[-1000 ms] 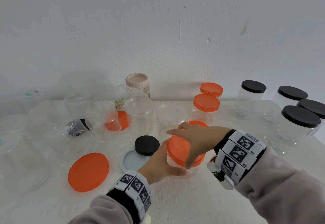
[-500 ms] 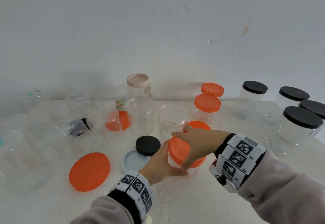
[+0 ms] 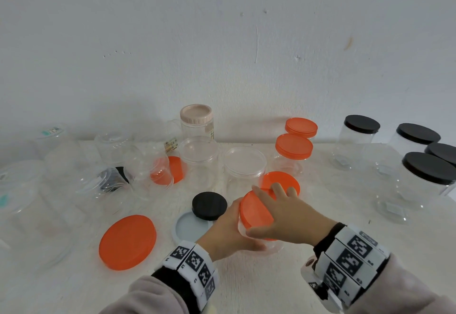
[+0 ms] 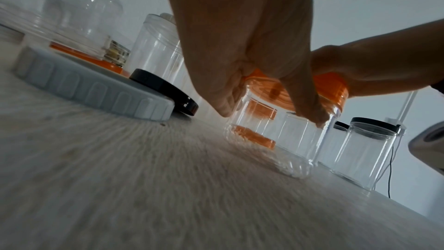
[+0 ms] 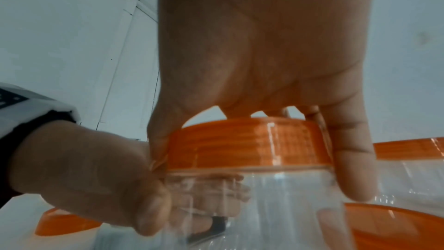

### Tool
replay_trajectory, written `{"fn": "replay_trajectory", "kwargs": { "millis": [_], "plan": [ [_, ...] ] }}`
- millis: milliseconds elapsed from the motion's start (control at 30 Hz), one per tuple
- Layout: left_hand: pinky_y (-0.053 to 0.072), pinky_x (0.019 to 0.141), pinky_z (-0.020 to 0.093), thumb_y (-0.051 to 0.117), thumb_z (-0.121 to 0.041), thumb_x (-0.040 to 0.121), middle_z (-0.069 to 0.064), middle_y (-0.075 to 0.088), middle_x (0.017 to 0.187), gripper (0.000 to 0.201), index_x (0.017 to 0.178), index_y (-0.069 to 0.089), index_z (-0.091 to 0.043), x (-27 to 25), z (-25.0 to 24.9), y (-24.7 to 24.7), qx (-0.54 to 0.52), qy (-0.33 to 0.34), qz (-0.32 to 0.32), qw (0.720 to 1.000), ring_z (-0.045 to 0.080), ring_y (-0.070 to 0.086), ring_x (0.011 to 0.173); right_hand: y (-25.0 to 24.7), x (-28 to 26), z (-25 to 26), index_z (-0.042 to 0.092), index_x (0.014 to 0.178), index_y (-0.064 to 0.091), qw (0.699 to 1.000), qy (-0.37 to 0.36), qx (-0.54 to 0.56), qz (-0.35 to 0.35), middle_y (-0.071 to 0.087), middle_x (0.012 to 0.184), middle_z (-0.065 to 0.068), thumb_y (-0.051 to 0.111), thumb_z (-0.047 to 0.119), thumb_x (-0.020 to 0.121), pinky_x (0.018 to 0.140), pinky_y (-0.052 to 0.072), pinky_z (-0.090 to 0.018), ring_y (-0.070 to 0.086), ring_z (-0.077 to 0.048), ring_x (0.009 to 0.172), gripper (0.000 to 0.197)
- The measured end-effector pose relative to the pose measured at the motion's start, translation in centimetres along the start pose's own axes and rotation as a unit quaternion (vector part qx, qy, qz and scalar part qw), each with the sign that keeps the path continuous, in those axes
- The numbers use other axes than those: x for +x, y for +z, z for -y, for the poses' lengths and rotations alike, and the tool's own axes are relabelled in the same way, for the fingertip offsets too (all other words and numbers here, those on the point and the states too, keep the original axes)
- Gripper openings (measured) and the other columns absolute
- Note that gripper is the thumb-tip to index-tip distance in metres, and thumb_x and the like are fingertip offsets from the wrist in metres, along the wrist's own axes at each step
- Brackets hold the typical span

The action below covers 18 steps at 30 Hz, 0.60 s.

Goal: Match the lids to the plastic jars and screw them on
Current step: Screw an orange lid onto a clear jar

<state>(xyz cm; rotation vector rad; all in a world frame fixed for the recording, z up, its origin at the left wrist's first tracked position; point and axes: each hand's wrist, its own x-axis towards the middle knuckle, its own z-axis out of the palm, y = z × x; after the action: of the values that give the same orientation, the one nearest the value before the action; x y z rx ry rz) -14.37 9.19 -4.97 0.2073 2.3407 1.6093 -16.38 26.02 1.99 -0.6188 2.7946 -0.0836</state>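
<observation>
While gripping the small clear jar [image 3: 256, 244] low on the counter [image 3: 246, 284] near the middle, left hand [image 3: 227, 230] wrapped around its wall. Right hand [image 3: 286, 217] curled over the orange lid [image 3: 255, 211] on top of the jar, fingers on the rim. Just left: black lid [image 3: 209, 205] lying partly on a pale blue lid [image 3: 187, 227]. Farther left, large orange lid [image 3: 127, 241] flat. Capped black-lidded jars [image 3: 429, 180] far right.

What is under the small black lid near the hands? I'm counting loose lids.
The small black lid lies partly on a pale blue-grey lid, overlapping its far edge. Whatever lies beneath the overlap is covered, and the left hand hides the blue-grey lid's right side.
</observation>
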Motion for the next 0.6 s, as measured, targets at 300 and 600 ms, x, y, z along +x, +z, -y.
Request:
{"fn": "replay_trajectory", "kwargs": {
  "millis": [300, 600],
  "plan": [
    [0.043, 0.092, 0.011, 0.083, -0.026, 0.072, -0.020, 0.046, 0.130, 0.093, 0.144, 0.024, -0.030, -1.6, -1.8, 0.0, 0.041, -0.001, 0.001, 0.999, -0.006, 0.048, 0.115, 1.4, -0.1, 1.4, 0.038, 0.151, 0.000, 0.993, 0.052, 0.102, -0.033, 0.009, 0.149, 0.002, 0.050, 0.070, 0.079, 0.099, 0.036, -0.039, 0.021, -0.036, 0.128, 0.093],
    [0.026, 0.105, 0.017, 0.066, -0.049, 0.084, -0.012, 0.033, 0.149, 0.078, 0.147, 0.027, -0.028, -5.7, -3.5, -4.8, 0.246, 0.024, -0.055, 0.967, 0.006, 0.033, 0.135, 1.9, -0.6, 1.4, 0.042, 0.149, -0.002, 0.990, 0.061, 0.121, -0.050, 0.004, 0.151, 0.006, 0.050, 0.073, 0.078, 0.099, 0.037, -0.038, 0.020, -0.034, 0.130, 0.094]
  ]
}}
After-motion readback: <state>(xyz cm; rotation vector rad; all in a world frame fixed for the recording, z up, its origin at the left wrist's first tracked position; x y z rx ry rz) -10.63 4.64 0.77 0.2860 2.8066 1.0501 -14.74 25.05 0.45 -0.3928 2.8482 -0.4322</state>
